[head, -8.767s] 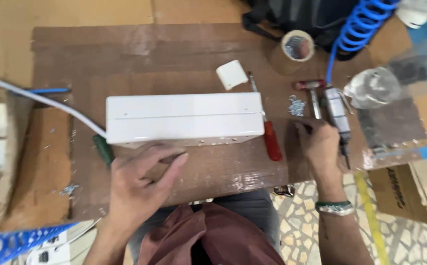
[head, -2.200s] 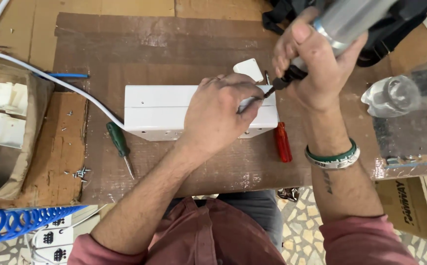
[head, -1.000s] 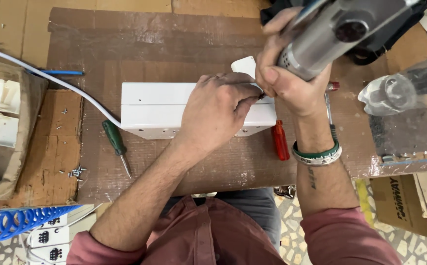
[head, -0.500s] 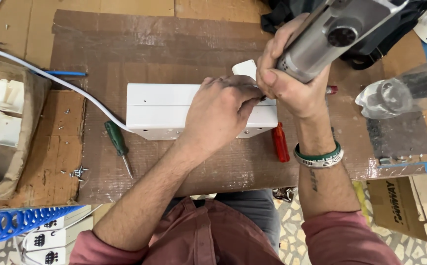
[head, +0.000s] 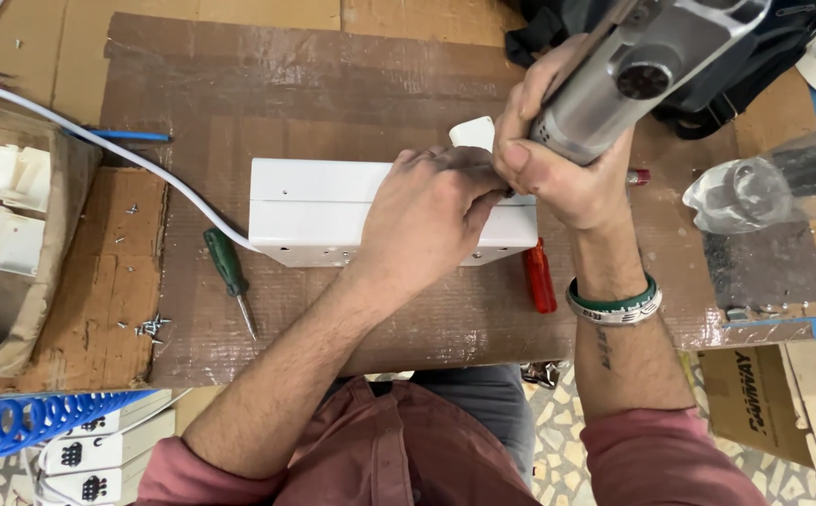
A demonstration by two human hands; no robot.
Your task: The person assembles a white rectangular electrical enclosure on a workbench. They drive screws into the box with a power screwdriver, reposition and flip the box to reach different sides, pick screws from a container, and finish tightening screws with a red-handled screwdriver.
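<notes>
Directly under both hands (head: pixel 483 201): white box (head: pixel 319 211).

I log the white box (head: pixel 333 211) as smooth, semi-gloss plastic, and the power tool (head: pixel 647 70) as brushed grey metal with a dull sheen. I note the worktop (head: pixel 267 84) as brown board under glossy, wrinkled tape, flanked by rough matt cardboard (head: pixel 113 281). I list the two screwdriver handles, green (head: pixel 223 262) and red (head: pixel 539 276), as shiny plastic, and the shirt (head: pixel 408 450) as soft matt cloth.
</notes>
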